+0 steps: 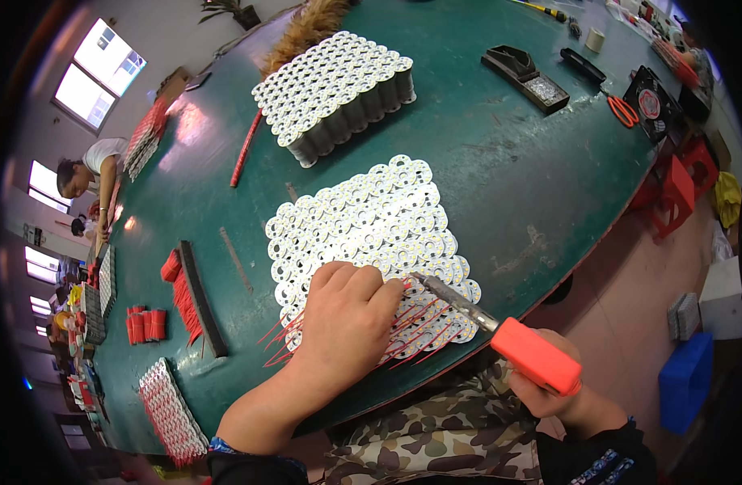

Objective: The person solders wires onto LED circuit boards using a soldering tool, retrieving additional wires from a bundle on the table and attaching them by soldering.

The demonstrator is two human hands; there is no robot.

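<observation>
A panel of round white LED boards (363, 218), joined edge to edge, lies flat on the green table in front of me. My left hand (347, 311) rests on its near part, thumb and finger pinched on a thin red wire. Several more red wires (423, 331) lie across the near rows on both sides of that hand. My right hand (577, 404) grips the red handle of a soldering iron (537, 356). The iron's dark tip touches or nearly touches the board beside my left fingertips; the exact contact is too small to tell.
Stacked LED panels (339, 97) stand beyond. To the left lie red wire bundles (145, 325), a dark bar (201, 299) with red wires, and a wired panel (173, 412). A black tray (524, 79) and orange-handled scissors (621, 109) sit far right. Another person (96, 170) works at far left.
</observation>
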